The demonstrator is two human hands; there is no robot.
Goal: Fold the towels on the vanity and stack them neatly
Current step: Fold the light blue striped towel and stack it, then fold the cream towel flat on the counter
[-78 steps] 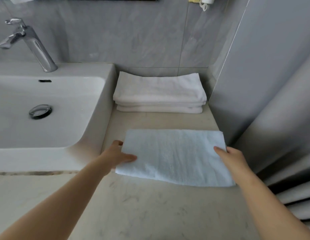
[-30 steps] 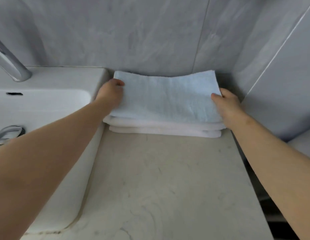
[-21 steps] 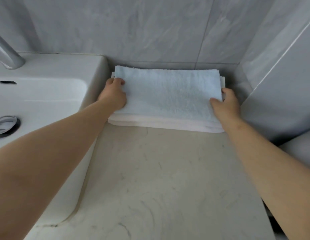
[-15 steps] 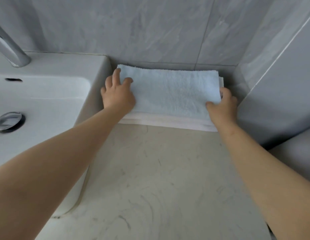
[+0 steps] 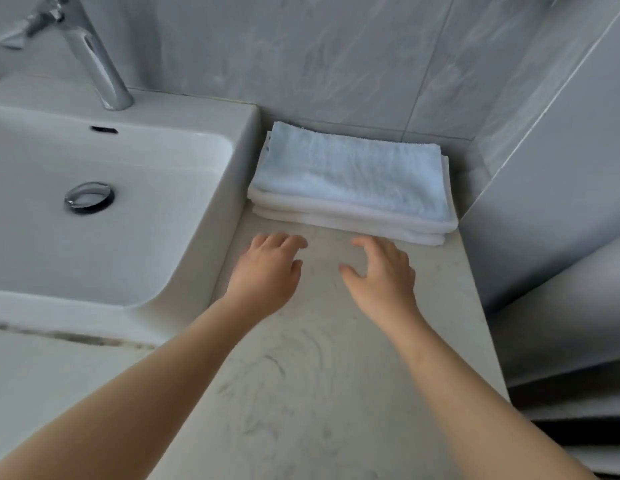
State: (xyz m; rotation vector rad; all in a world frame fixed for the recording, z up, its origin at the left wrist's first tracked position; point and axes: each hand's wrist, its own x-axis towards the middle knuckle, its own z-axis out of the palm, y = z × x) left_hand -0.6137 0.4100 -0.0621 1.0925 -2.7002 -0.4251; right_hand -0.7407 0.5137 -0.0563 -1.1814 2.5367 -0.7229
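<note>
Vanity desk [image 5: 319, 375] | left hand [image 5: 267, 268] and right hand [image 5: 381, 275] open, empty | folded towel stack [image 5: 350, 174] lies just ahead of them, long axis crosswise | right hand nearer
</note>
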